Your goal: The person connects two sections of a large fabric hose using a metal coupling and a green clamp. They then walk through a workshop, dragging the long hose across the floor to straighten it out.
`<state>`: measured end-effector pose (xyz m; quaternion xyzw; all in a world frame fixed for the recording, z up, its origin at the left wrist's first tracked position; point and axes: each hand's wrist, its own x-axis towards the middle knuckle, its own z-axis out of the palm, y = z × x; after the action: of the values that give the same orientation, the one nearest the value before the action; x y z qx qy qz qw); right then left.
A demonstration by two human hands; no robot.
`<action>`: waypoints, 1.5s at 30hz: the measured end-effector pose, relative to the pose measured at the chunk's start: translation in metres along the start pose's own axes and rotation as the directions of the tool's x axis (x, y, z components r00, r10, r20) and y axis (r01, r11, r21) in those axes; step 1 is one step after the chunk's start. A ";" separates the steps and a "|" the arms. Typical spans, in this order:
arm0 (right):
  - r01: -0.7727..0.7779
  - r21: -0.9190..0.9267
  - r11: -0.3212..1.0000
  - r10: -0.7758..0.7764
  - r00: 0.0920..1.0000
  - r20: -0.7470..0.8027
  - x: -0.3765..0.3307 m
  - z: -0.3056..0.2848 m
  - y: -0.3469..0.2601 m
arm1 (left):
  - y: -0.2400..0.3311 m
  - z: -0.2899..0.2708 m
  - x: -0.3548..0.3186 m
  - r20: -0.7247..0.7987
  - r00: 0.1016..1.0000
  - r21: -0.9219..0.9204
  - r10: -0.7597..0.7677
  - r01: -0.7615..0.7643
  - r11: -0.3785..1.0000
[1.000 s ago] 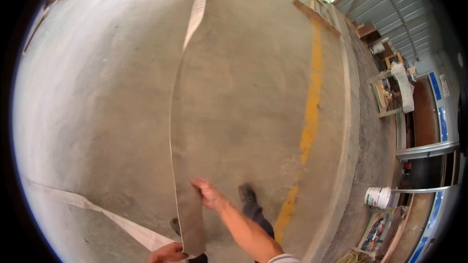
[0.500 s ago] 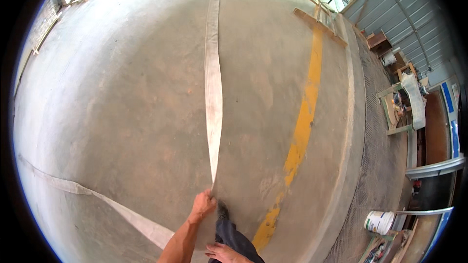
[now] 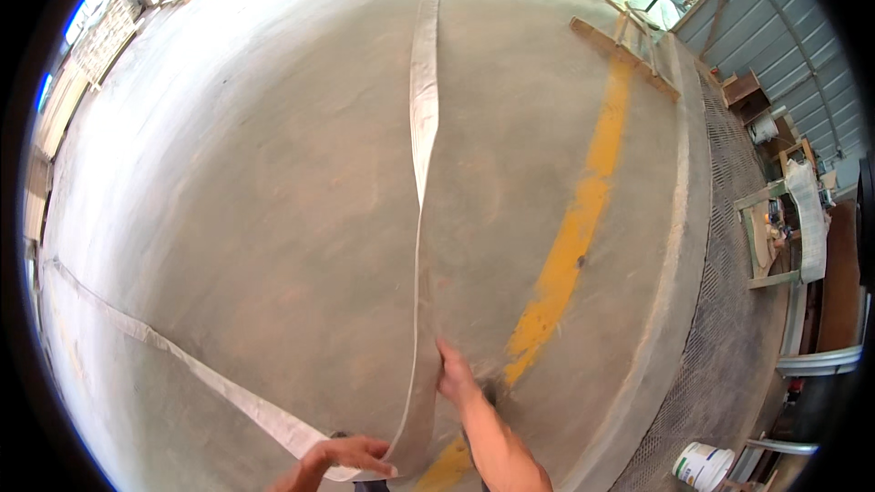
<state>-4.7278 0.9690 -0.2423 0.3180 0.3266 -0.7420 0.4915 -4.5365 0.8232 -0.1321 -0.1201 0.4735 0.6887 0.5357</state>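
A long, flat whitish fabric hose [image 3: 425,82] runs from the far floor toward me, twists edge-on midway and turns a greyer face up nearer my hands. At its near right edge my right hand [image 3: 456,375] is closed on the hose, arm stretched forward. Low in the view, my left hand [image 3: 355,456] lies over the bend of the hose, thumb and fingers on either side of it; the grip looks loose. From that bend another length of hose [image 3: 246,401] stretches away to the left. My feet are mostly hidden behind my arms.
A worn yellow line [image 3: 570,255] runs along the concrete floor to my right, with a wooden frame [image 3: 629,59] across its far end. Beyond a raised strip lie textured matting [image 3: 720,310], a white bucket [image 3: 702,466] and a cluttered stand [image 3: 775,228]. Stacked boards [image 3: 105,41] stand far left.
My right hand has reached forward and taken hold of the hose. My left hand has come back low and left with the bend. The hose's twist now sits farther away.
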 end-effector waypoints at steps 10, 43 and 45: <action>0.018 -0.199 0.980 -0.027 0.999 -0.042 -0.126 -0.100 0.029 | 0.155 -0.048 0.196 -0.675 0.680 0.227 0.284 -0.175 0.958; 0.119 0.111 0.987 -0.119 0.993 -0.009 -0.123 -0.229 -0.459 | 0.371 0.092 0.437 -0.227 0.910 0.119 0.348 -0.329 0.937; -0.030 -0.301 0.953 0.012 0.998 -0.061 -0.090 -0.239 -0.469 | 0.350 0.102 0.456 -0.111 0.957 0.163 0.269 -0.250 0.954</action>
<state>-5.1028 1.3484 -0.2298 0.2644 0.4467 -0.6686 0.5325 -4.9808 1.1954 -0.2020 -0.0620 0.5692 0.7068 0.4154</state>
